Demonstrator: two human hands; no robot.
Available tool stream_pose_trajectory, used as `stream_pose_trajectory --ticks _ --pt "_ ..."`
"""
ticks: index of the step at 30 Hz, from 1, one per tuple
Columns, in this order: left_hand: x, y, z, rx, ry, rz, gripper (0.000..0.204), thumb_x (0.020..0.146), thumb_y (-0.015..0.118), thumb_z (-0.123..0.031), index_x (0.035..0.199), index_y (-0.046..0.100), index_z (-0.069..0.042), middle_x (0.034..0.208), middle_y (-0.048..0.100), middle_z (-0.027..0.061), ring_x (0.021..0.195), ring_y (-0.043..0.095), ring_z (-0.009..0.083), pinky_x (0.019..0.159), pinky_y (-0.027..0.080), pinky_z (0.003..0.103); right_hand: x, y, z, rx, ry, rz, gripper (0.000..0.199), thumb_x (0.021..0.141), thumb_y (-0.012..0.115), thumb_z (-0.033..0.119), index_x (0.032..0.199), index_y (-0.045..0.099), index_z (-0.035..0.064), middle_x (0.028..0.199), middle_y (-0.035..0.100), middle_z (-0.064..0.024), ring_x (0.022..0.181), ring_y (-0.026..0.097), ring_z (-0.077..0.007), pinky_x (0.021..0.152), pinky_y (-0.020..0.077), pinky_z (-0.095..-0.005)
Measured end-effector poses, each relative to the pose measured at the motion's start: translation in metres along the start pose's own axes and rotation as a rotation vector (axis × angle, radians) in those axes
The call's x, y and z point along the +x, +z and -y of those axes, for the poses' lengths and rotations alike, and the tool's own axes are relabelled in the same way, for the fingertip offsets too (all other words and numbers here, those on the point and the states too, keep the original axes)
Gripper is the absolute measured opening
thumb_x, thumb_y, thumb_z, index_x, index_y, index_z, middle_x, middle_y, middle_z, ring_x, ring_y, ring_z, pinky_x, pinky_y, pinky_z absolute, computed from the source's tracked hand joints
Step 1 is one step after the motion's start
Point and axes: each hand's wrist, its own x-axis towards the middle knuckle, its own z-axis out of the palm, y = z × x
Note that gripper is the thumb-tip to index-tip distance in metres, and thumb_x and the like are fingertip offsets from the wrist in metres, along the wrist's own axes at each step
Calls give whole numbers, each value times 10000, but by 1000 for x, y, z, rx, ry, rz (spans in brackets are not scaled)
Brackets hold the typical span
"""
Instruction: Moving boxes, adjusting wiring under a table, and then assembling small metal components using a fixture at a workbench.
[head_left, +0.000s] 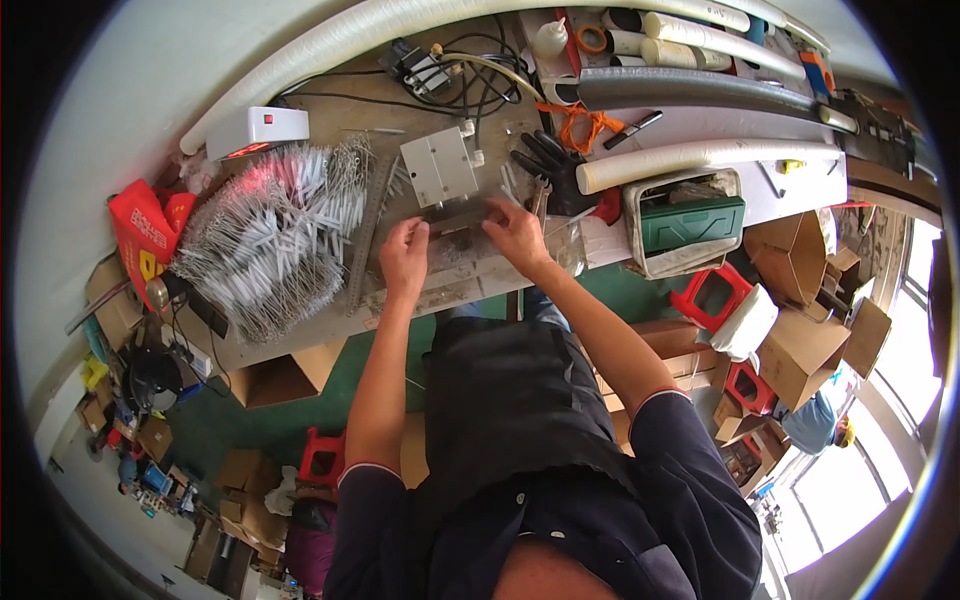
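My left hand (404,260) is at the bench edge, thumb and fingers closed together. My right hand (517,237) faces it, fingertips also pinched. What either one grips is too small to make out. Between and just beyond them lies a dark metal bar (456,218), in front of a silver metal block (440,168) with hose fittings on its right side. Left of my left hand, a large heap of thin wire pieces with whitish, tube-like parts (285,235) covers the bench. Pliers (541,198) and a black glove (553,170) lie beyond my right hand.
A white box with a red switch (258,130) and a red bag (150,235) border the heap. Black cables and a pedal-like device (420,70) lie at the back. Long wrapped tubes (710,163) and a green case in a tray (692,222) occupy the right. Red stools (712,297) stand below.
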Motion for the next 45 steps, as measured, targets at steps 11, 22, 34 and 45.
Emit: stream_pose_trajectory --ticks 11,22,34,45 --pt "-6 -12 -1 140 370 195 738 809 832 -329 1425 513 -79 1366 544 117 1127 610 245 817 545 349 -5 -3 15 -133 -117 92 651 813 701 92 1433 503 123 894 698 -142 838 700 -353 742 558 -455" --pt "2 17 29 312 675 -57 973 674 888 -597 1363 520 -16 1292 554 188 1152 590 352 936 515 436 5 -15 2 -349 -359 155 736 770 731 97 1438 424 58 881 715 -189 804 701 -424 692 569 -507" --pt "-2 16 36 293 792 -67 900 687 907 -496 1349 533 -13 1254 591 190 1113 604 378 914 523 453 5 -8 -15 -400 -525 90 884 668 892 146 1428 455 38 742 630 -102 729 688 -338 653 537 -419" --pt "-9 22 45 292 839 -175 852 681 902 -491 1320 561 -44 1243 619 190 1180 590 372 1001 479 453 -19 -7 -12 -797 -601 -79 689 735 842 407 1257 587 35 907 730 -222 919 714 -408 776 553 -516"
